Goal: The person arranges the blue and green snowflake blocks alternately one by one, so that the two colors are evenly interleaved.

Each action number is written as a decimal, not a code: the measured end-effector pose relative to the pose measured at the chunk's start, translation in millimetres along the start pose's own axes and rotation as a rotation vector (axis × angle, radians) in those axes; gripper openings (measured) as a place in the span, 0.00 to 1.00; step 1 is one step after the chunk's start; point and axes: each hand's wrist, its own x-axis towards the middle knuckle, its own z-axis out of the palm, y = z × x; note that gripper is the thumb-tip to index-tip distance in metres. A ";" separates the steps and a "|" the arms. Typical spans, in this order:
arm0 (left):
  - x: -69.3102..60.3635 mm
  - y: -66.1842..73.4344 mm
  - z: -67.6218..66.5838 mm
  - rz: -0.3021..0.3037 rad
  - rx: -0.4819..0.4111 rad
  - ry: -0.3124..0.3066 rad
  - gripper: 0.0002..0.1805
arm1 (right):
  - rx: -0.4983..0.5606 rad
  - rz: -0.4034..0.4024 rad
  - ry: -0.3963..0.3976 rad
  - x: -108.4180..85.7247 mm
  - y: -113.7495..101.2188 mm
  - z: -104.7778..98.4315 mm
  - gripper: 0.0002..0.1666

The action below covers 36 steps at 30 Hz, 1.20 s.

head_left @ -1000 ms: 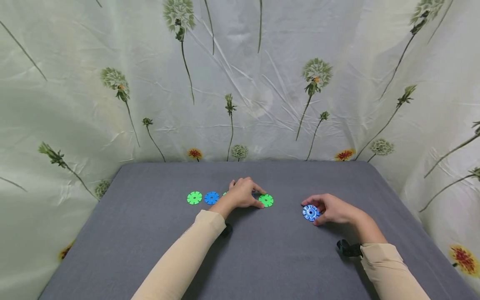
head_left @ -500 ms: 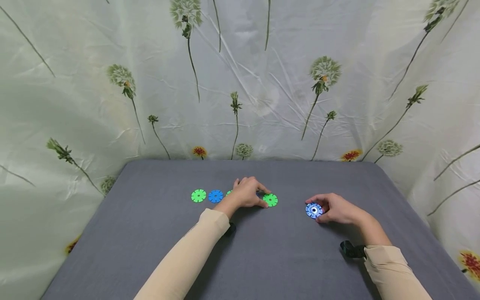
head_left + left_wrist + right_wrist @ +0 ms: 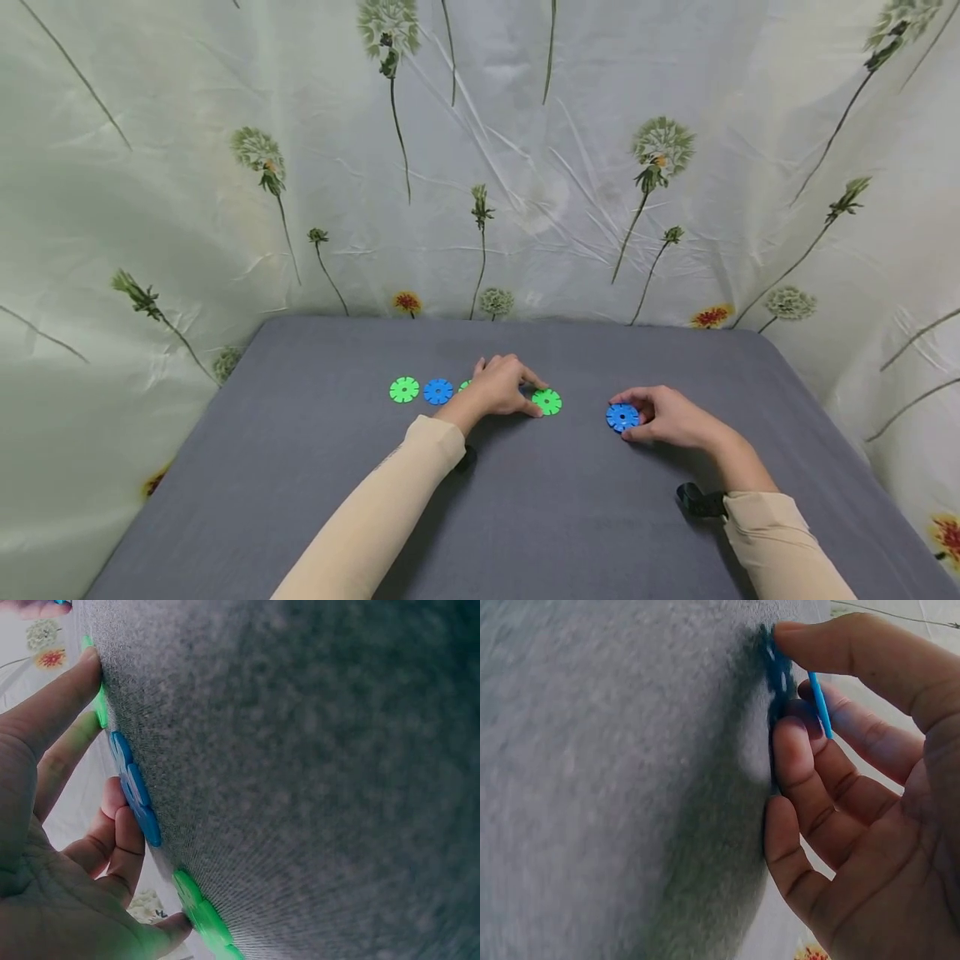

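Observation:
My left hand [image 3: 504, 385] rests low over the grey table, its thumb and index finger pinching a green notched disc [image 3: 548, 402] at its edges. Under that palm a blue disc [image 3: 133, 787] and another green disc [image 3: 202, 915] lie flat, mostly hidden in the head view; a fingertip touches that green one. To the right, my right hand [image 3: 671, 419] holds a blue notched disc [image 3: 622, 417] between thumb and fingers, just above or on the cloth. In the right wrist view a bright blue edge [image 3: 820, 705] stands apart from a darker blue disc [image 3: 778, 671] by the thumb tip.
Left of my left hand, a green disc [image 3: 404, 389] and a blue disc [image 3: 438, 392] continue the row. The grey cloth-covered table [image 3: 585, 508] ends at the back against a flowered curtain [image 3: 555, 208]. Dark straps [image 3: 699, 501] sit on my wrists.
The right hand's blue disc has come slightly left, nearer the green disc, and its bright glare is gone. My left hand keeps its place; the head view has shifted a little.

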 end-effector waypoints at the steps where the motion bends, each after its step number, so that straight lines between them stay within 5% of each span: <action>1: 0.4 0.1 0.8 0.000 0.001 -0.001 0.24 | 0.000 -0.001 0.002 0.8 -0.2 0.7 0.32; 36: 1.6 0.0 -0.9 -0.008 -0.005 -0.010 0.24 | -0.057 -0.060 0.015 41.7 -12.6 15.1 0.33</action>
